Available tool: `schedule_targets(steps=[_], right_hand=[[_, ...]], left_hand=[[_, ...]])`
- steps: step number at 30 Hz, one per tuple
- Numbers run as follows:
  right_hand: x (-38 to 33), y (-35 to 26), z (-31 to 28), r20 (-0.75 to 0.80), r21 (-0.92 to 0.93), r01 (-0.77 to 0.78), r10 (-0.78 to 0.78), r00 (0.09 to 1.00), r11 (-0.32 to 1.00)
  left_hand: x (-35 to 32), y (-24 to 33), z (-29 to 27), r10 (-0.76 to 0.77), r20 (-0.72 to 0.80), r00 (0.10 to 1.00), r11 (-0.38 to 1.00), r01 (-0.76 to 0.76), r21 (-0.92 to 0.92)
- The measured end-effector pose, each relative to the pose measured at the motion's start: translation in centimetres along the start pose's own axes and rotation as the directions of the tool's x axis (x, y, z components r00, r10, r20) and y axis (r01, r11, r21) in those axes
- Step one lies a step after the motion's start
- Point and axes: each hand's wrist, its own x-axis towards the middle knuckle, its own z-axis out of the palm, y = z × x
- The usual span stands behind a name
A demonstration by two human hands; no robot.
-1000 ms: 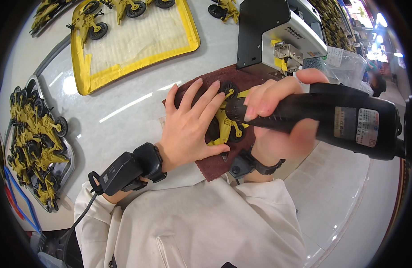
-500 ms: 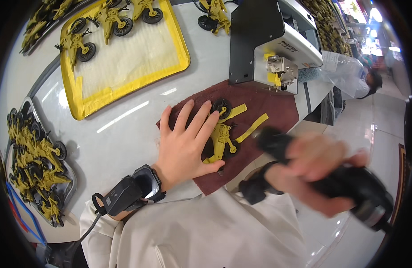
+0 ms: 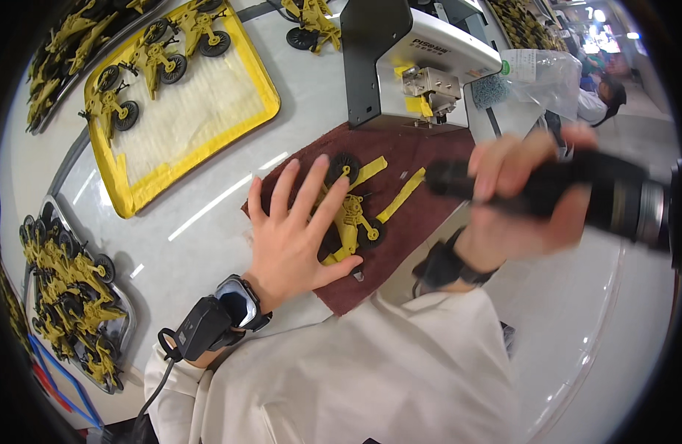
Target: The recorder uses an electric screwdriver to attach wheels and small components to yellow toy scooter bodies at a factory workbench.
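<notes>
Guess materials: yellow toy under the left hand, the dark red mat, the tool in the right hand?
Yellow toy: looks like moulded plastic, matte, with black wheels, maybe rubber or plastic. Dark red mat: seems cloth or felt, a dull napped surface with no shine. Tool in the right hand: black casing, probably plastic, with a metallic-looking band; motion blur leaves the finish unclear. Left hand lies flat on the toy.

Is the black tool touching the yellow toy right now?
No, the right hand holds the black tool lifted off to the side, away from the yellow toy under the left hand.
</notes>
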Motion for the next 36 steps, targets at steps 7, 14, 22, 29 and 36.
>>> schedule_targets(steps=[7, 14, 22, 29, 36], right_hand=[[-2.5, 1.6, 2.4, -0.052, 0.0, 0.006, -0.006, 0.999, 1.0], [-1.4, 3.0, 3.2, 0.025, -0.028, -0.097, 0.098, 0.995, 0.995], [-0.9, 4.1, 3.9, -0.014, -0.118, -0.127, 0.126, 0.992, 0.985], [-0.9, 4.1, 3.9, 0.016, -0.108, -0.126, 0.128, 0.992, 0.986], [-0.5, 4.9, 4.4, 0.045, -0.18, -0.208, 0.219, 0.975, 0.962]], left_hand=[[-0.2, -0.2, 0.3, 0.118, 0.092, 0.989, 0.992, -0.112, -0.066], [-0.2, -0.3, 0.2, 0.114, 0.071, 0.991, 0.99, -0.107, -0.09], [-0.2, -0.6, 0.4, 0.091, 0.083, 0.992, 0.989, -0.081, -0.122], [0.1, -0.7, 0.1, 0.084, 0.098, 0.992, 0.988, -0.07, -0.136], [0.1, -0.8, 0.3, 0.073, 0.121, 0.99, 0.989, -0.056, -0.135]])
